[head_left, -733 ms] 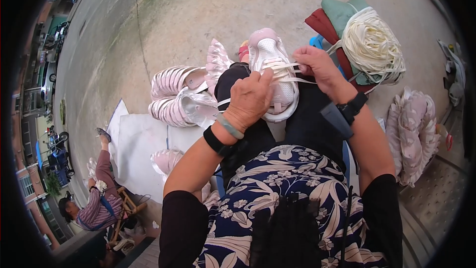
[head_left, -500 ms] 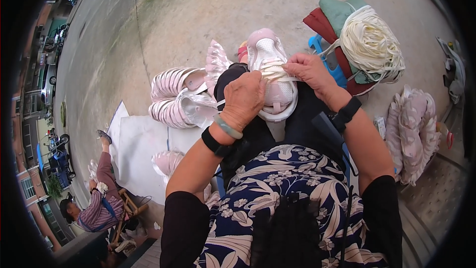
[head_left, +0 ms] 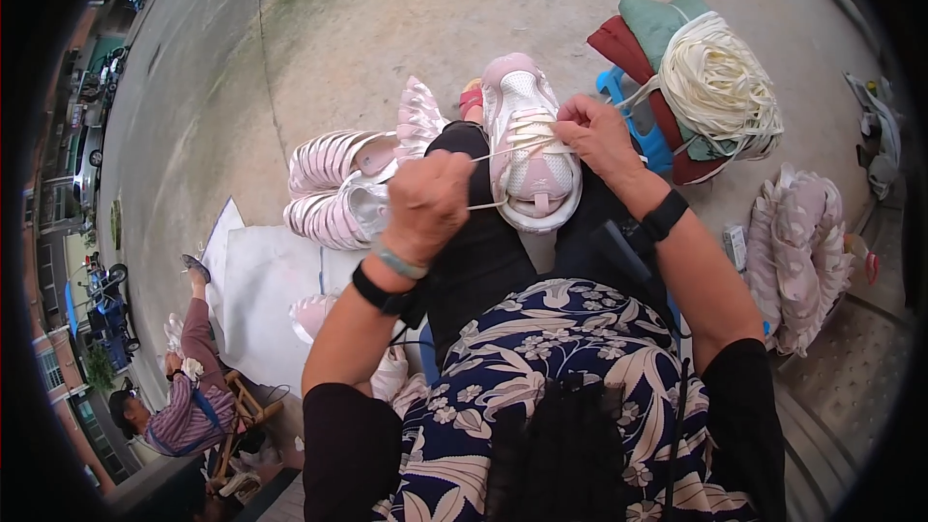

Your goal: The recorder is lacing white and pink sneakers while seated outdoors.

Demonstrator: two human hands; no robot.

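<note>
Concrete ground [head_left: 387,29] surrounds the seated person, whose dark trousers [head_left: 483,261] support the work. At right lies a pile of pale pink shoe uppers [head_left: 800,251]; farther forward, a bundle of cream laces [head_left: 720,77] sits on folded red and green cloth [head_left: 667,14]. The pink-and-white shoe [head_left: 544,174] rests across the thighs, toe pointing away. Left hand [head_left: 430,208]: fingers curled into a fist, clamped on the lace [head_left: 493,155], taut toward the shoe. Right hand [head_left: 597,140]: fingers pinched together on lacing at the shoe's right edge.
</note>
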